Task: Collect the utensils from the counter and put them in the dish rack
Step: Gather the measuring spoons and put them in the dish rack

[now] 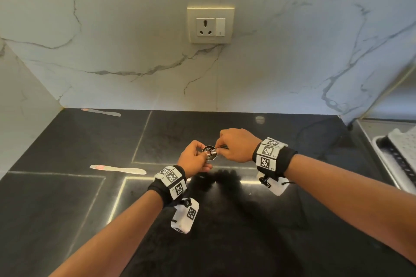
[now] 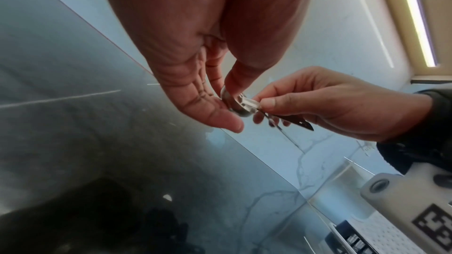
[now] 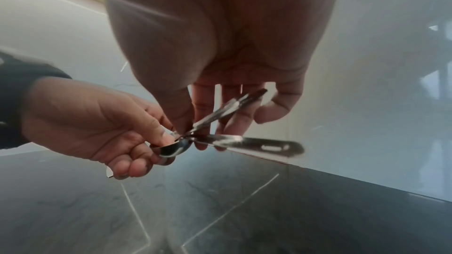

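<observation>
The left hand [image 1: 194, 159] cupped the round bowls of nested steel measuring spoons [image 1: 209, 153] above the counter [image 1: 67, 198] — polished black stone with pale seams. The right hand [image 1: 236, 145] pinched their flat, slotted handles, fanned apart. At the right edge lay the dish rack [image 1: 403, 153] — white and perforated.

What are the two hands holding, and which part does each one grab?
Shiny metal measuring spoons. The left hand grips the round bowl end, and the right hand pinches the flat handles just beside the bowls.
</observation>
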The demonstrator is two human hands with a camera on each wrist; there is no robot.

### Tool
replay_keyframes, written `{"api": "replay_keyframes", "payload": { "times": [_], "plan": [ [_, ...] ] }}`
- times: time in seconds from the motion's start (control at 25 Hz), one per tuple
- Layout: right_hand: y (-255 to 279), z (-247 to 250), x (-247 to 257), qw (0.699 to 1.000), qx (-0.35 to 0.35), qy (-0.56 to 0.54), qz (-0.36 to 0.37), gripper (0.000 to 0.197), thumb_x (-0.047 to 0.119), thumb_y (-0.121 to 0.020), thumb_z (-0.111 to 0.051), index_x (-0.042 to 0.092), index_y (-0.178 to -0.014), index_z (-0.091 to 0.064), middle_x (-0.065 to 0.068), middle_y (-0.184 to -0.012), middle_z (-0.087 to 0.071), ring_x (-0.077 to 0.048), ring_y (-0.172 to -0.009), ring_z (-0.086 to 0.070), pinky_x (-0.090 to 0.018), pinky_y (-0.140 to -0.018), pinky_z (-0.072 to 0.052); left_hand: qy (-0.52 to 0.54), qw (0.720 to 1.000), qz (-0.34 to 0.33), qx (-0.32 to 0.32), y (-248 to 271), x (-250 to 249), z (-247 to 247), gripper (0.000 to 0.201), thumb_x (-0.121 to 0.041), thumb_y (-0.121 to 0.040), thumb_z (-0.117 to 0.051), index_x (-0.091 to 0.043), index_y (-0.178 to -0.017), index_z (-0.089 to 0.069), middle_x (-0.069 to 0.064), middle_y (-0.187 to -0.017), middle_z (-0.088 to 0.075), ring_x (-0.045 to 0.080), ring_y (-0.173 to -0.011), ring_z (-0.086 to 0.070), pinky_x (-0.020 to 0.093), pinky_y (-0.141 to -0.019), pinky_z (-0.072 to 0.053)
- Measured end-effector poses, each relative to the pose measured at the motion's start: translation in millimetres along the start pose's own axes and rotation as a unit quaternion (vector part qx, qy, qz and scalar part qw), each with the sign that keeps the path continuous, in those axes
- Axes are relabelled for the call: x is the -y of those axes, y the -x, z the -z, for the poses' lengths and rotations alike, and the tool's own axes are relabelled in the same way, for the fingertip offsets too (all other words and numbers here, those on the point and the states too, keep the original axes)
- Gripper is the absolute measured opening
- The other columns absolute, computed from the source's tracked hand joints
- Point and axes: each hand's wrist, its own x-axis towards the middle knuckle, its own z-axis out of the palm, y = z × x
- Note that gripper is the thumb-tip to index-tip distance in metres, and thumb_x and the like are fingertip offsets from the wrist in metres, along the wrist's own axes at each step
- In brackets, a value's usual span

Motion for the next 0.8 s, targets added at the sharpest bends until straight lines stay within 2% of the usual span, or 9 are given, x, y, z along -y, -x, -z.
{"api": "replay_keyframes", "payload": {
  "times": [0.08,0.2,0.36,0.56,0.64,0.72,0.8],
  "plan": [
    [23.0,5.6,-20.4,0.999,0.016,-0.017,-0.022,0.03,0.04,-0.099,-0.046,0.024,-0.105,-0.071,0.006,-0.088,-0.063,-0.015,-0.079,-0.059,-0.03,-0.069,-0.044,-0.013,1.0,-0.016,0.006,2.0,-13.3,-23.9,0.009,-0.007,-0.096,-0.05,-0.015,-0.099,-0.049,0.016,-0.093,-0.068,0.019,-0.064,-0.07,0.03,-0.065,-0.061],
    [66.8,20.0,-57.4,0.997,0.033,-0.057,-0.043,0.03,0.04,-0.102,-0.044,0.019,-0.103,-0.066,0.004,-0.081,-0.061,-0.014,-0.071,-0.054,-0.03,-0.068,-0.04,-0.028,0.998,-0.044,0.019,5.8,-40.9,-70.0,0.01,-0.007,-0.096,-0.051,-0.015,-0.101,-0.05,0.018,-0.099,-0.067,0.019,-0.067,-0.07,0.029,-0.066,-0.06],
    [133.2,67.3,-110.4,0.998,0.037,-0.005,-0.042,0.027,0.035,-0.103,-0.043,0.019,-0.103,-0.064,0.006,-0.083,-0.057,-0.017,-0.08,-0.055,-0.033,-0.077,-0.042,-0.009,0.994,-0.093,0.051,19.5,-88.3,-148.8,0.013,-0.004,-0.096,-0.051,-0.009,-0.108,-0.048,0.021,-0.105,-0.064,0.019,-0.066,-0.067,0.025,-0.061,-0.059],
    [239.7,157.7,-195.4,0.992,0.028,0.102,-0.071,0.022,0.031,-0.099,-0.05,0.022,-0.099,-0.07,0.006,-0.084,-0.062,-0.017,-0.078,-0.054,-0.029,-0.073,-0.036,0.029,0.982,-0.168,0.084,43.2,-161.9,-272.7,0.017,-0.008,-0.094,-0.056,-0.014,-0.11,-0.051,0.013,-0.101,-0.065,0.019,-0.068,-0.066,0.03,-0.066,-0.057],
    [285.7,184.9,-231.4,0.991,0.025,0.101,-0.089,0.021,0.029,-0.097,-0.053,0.021,-0.097,-0.072,0.004,-0.08,-0.064,-0.017,-0.074,-0.056,-0.029,-0.07,-0.039,0.027,0.975,-0.195,0.101,55.2,-184.3,-324.8,0.023,-0.011,-0.093,-0.058,-0.016,-0.115,-0.052,0.009,-0.098,-0.066,0.019,-0.073,-0.067,0.031,-0.068,-0.055],
    [332.5,203.4,-267.8,0.989,0.014,0.085,-0.12,0.019,0.028,-0.097,-0.055,0.02,-0.096,-0.073,0.002,-0.077,-0.066,-0.013,-0.068,-0.057,-0.025,-0.065,-0.041,0.003,0.966,-0.224,0.127,64.9,-199.7,-374.2,0.027,-0.013,-0.092,-0.06,-0.02,-0.116,-0.052,0.006,-0.098,-0.066,0.016,-0.078,-0.066,0.034,-0.07,-0.055],
    [378.3,216.3,-300.4,0.986,-0.001,0.083,-0.146,0.02,0.031,-0.097,-0.055,0.021,-0.098,-0.073,-0.001,-0.08,-0.069,-0.015,-0.07,-0.06,-0.026,-0.066,-0.042,-0.032,0.949,-0.272,0.154,71.1,-210.5,-417.3,0.029,-0.017,-0.089,-0.062,-0.024,-0.116,-0.053,0.0,-0.101,-0.063,0.011,-0.082,-0.064,0.033,-0.072,-0.053]
  ]
}}
